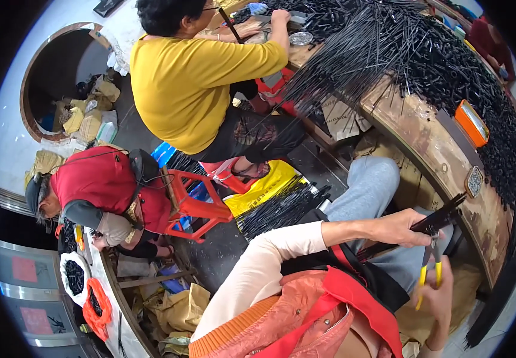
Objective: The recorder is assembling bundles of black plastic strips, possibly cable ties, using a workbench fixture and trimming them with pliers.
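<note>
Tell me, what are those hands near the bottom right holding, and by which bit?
The left hand grips a bundle of black sticks partway along its length; the right hand holds a yellow-handled tool by its handles.

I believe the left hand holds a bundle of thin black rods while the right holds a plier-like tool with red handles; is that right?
Not quite: in the head view, the plier-like tool in the right hand has yellow handles; the left hand holds the black rods.

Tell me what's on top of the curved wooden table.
On the table: long black rods, a heap of short black pieces, an orange-framed item, a small dish. Anything beneath the heap is covered and cannot be seen.
</note>
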